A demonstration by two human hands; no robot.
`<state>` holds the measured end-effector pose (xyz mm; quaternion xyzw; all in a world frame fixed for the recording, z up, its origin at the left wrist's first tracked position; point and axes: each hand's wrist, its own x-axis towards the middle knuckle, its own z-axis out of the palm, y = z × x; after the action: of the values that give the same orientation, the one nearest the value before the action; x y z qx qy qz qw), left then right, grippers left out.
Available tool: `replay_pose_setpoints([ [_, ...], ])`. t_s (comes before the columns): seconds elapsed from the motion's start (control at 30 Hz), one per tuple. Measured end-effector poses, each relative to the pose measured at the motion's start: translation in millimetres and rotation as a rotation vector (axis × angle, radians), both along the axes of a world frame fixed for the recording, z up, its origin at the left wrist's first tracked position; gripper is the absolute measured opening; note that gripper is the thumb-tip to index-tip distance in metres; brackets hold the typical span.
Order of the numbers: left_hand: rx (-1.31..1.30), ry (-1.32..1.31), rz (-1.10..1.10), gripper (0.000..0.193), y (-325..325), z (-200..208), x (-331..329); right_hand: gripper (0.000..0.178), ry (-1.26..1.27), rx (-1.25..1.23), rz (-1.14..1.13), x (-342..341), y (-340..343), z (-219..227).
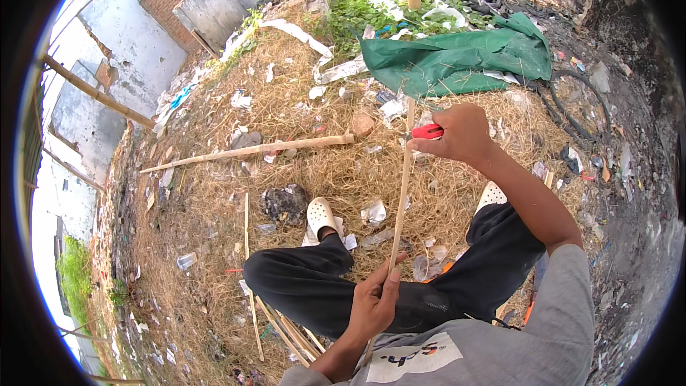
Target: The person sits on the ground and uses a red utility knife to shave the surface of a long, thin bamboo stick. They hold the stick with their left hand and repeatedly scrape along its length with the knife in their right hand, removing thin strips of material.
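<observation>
A long, thin bamboo strip (404,193) stands slanted in front of me between my legs. My left hand (375,302) is closed around its lower part, thumb along the strip, close to my lap. Farther up, my right hand (463,132) is closed on a red utility knife (427,131), which meets the strip near its upper end. The blade is too small to make out. Several more bamboo strips (289,334) lie beside my left thigh.
A bamboo pole (250,150) lies across dry grass ahead to the left. Nearby are a dark rock (284,204) and scattered litter. Beyond my right hand spreads a green tarp (457,61), with a black hose (582,104) beside it. Broken walls (128,43) stand at the far left.
</observation>
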<state>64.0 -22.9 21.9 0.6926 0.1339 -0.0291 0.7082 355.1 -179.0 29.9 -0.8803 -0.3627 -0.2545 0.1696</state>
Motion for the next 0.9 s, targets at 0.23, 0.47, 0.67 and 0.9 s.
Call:
replay_pose_setpoints([
  [0.23,-0.026,0.067,-0.04,0.037,3,-7,-17,0.072,0.073,0.089,-0.168,28,-7,-7],
  [0.47,-0.345,0.087,-0.058,0.04,21,-20,-16,0.069,0.277,0.155,-0.089,-4,-10,0],
  [0.67,-0.452,0.039,0.019,0.038,26,-4,17,0.07,0.207,-0.007,0.267,-62,21,-3],
  [0.9,-0.372,0.018,-0.021,0.038,19,2,18,0.069,0.224,0.042,0.082,-30,12,-9],
])
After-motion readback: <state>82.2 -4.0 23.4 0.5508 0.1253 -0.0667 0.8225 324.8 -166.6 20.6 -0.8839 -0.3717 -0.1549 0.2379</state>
